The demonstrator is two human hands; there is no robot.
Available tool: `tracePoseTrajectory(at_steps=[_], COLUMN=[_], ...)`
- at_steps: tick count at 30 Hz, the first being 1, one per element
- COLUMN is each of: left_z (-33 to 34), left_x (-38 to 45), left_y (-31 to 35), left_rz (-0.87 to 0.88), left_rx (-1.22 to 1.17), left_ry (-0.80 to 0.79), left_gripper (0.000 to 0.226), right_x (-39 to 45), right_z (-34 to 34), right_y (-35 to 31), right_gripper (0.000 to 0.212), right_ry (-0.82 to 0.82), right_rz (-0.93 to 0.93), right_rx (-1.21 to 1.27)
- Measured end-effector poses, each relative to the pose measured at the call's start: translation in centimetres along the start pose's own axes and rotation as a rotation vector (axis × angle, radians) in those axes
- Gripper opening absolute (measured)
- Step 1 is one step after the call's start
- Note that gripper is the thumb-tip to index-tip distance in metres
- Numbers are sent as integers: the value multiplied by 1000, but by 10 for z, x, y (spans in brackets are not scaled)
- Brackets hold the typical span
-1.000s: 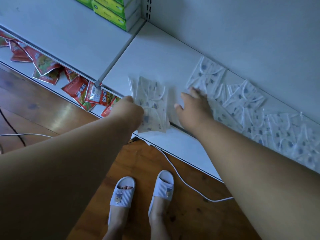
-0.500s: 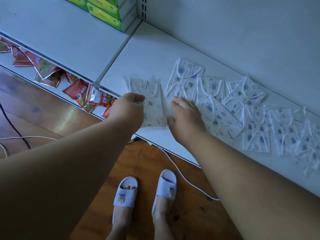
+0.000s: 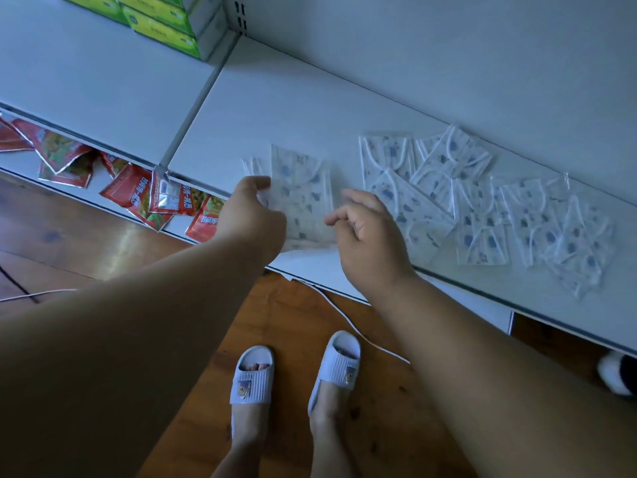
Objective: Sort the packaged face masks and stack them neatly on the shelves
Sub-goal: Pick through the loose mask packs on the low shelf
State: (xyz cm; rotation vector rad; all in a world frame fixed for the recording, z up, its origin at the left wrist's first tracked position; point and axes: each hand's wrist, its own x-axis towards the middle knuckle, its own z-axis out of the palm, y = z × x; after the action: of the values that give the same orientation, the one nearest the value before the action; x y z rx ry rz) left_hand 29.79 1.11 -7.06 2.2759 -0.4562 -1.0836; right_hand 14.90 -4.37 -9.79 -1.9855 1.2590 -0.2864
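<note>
The small stack of packaged face masks (image 3: 301,191) lay near the front edge of the white shelf (image 3: 275,108), its long axis running from the edge back toward the rear panel, and it sat between the two hands. The left hand (image 3: 253,215) pinched the stack's left edge, thumb and fingers curled onto the wrapper. The right hand (image 3: 370,232) hovered just beside the stack's right edge with fingers loosely curled and nothing in them; whether its fingertips touched a wrapper could not be told. To the right of that hand, the loose packaged masks (image 3: 482,201) were scattered along the same shelf, overlapping at mixed angles, the nearest of them partly under or just beside the right hand's knuckles, the farthest well apart near the frame's right side. So the unsorted masks lay to the right of both hands, and the right hand was plainly the nearer one; the likely next move was for it to draw one across and lay it on the stack while the left hand steadied it, turning it first to match the stack's axis. Slick wrappers could slide and skew the stack.
</note>
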Motion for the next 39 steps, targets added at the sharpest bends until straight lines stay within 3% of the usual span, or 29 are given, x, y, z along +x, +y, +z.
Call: tracePoseTrajectory(at_steps=[3,7,9,12,15,17,20,21,24,26,27,29,31,35,39], left_z=[10,29,35,41,47,53,53,52,49,48,47,47,50,57,59], left_x=[-13,-27,-32,-36,-41,-38,-32,-31,-32,-33,-32,-26,-24,-23,-23], left_y=[-1,-3,-4,-2,3,4,5,5,5,2,1,2,4,6,5], left_rz=[24,101,108,121,63,72,92,87,91,107,105,94,72,51,66], left_rx=[-34,68,75,64,40,71,206,201,58,58,68,90,82,31,88], left_ry=[-52,-91,-86,-93,-163,-121,46,76,70,52,49,48,39,12,34], left_gripper=[78,59,51,26,51,43,11,13,59,82,82,61,44,39,42], right_x=[5,-3,-3,-7,-18,-20,-1,7,19,16,13,4,-7,-16,-16], right_z=[-17,-22,-25,-33,-35,-29,-28,-30,-29,-27,-28,-33,-34,-30,-28], right_y=[31,51,49,38,14,7,17,25,51,57,57,50,49,70,81], right_gripper=[34,44,43,39,41,42,45,48,55,50,41,25,31,42,49], right_ry=[-93,-189,-138,-11,-154,-189,-102,-146,-348,-280,-183,-31,-61,-171,-171], right_rz=[188,184,134,64,65,54,84,123,217,178,155,169,140,55,56], right_rx=[-414,-538,-577,-298,239,335,-23,-208,-560,-558,-459,-167,-62,-415,-495])
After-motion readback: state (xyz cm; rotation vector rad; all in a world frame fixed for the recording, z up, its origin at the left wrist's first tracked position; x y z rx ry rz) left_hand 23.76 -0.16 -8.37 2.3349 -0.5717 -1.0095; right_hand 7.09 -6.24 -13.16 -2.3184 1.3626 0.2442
